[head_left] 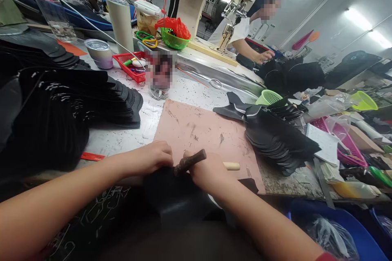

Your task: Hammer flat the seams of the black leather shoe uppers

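My left hand [154, 157] has its fingers bent down onto the upper edge of a black leather piece [174, 200], which hangs over the table's front edge. Close on its right, my right hand [203, 169] is closed round a tool with a dark brown head [190, 162]. A pale wooden handle [232, 166] sticks out on the far side of that hand. Beneath both hands lies a pinkish board [196, 126], scuffed with dark marks. The lower part of the black piece is in shadow.
Stacked black pieces stand at the left [107, 98] and right [275, 138]. A red basket [130, 65], cups and a green bowl [174, 40] line the back. Behind them a person works beside a sewing machine [226, 36]. A blue bin [330, 228] is at the lower right.
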`<act>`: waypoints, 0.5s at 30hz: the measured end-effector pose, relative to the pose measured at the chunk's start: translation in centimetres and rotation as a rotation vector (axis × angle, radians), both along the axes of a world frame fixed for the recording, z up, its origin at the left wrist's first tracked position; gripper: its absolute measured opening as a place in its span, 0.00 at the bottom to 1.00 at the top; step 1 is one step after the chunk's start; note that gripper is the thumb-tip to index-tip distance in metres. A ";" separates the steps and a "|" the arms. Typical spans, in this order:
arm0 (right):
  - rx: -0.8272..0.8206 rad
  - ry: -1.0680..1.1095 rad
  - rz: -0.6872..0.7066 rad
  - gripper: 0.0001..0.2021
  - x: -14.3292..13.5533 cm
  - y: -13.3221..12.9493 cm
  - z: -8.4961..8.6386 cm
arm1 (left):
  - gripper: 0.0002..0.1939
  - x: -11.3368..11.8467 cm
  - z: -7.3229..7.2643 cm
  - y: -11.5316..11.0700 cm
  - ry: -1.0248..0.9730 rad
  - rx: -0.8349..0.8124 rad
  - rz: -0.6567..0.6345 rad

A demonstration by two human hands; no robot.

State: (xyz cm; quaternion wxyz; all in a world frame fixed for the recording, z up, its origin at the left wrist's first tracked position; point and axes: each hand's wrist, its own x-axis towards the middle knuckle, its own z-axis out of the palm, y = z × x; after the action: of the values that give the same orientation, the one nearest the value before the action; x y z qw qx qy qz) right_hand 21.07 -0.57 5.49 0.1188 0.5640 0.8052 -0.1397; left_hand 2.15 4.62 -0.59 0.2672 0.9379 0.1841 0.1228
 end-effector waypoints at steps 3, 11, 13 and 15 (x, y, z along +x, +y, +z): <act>0.020 -0.030 0.039 0.11 -0.3 0.3 0.0 | 0.11 -0.2 0.1 0.1 0.005 0.070 -0.020; 0.071 -0.044 0.087 0.09 -1.0 0.8 0.0 | 0.11 -1.6 0.4 -2.5 0.114 0.408 -0.015; 0.120 -0.006 0.072 0.10 -1.3 1.2 0.0 | 0.11 -2.0 0.3 -3.4 0.115 0.458 0.026; 0.118 0.005 0.070 0.10 -1.6 1.7 0.0 | 0.12 -2.3 0.1 -4.0 0.099 0.491 0.071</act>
State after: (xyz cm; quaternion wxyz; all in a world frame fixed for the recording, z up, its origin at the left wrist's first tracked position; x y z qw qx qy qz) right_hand 19.48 1.08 5.50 0.0883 0.5411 0.8315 -0.0894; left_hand -0.16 0.59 -0.47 0.0178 0.9725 0.1943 0.1269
